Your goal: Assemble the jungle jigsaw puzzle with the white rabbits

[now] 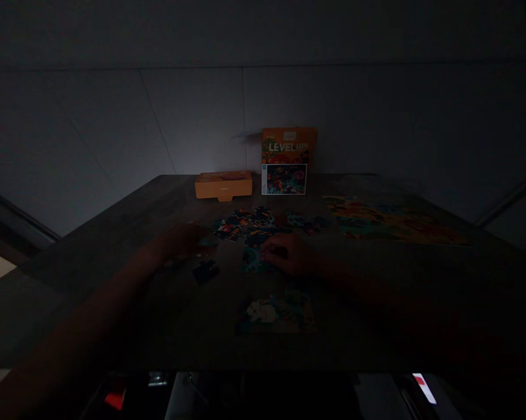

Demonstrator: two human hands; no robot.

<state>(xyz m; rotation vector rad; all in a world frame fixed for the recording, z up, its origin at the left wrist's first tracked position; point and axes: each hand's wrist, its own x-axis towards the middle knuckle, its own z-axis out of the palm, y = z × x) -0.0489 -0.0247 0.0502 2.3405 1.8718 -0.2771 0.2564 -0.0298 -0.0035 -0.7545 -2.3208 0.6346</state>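
Observation:
The scene is very dark. My left hand (182, 241) rests on the grey table (114, 245) beside a heap of loose puzzle pieces (249, 224); a dark single piece (205, 270) lies just in front of it. My right hand (289, 254) lies on the table with its fingers on a piece or small cluster (252, 261); whether it grips it is unclear. A partly joined puzzle section (276, 313) sits near the table's front edge.
An orange box lid (223, 185) lies flat at the back. An orange box marked "LEVEL UP!" (289, 160) stands upright against the wall. A larger assembled puzzle (389, 224) lies on the right side of the table.

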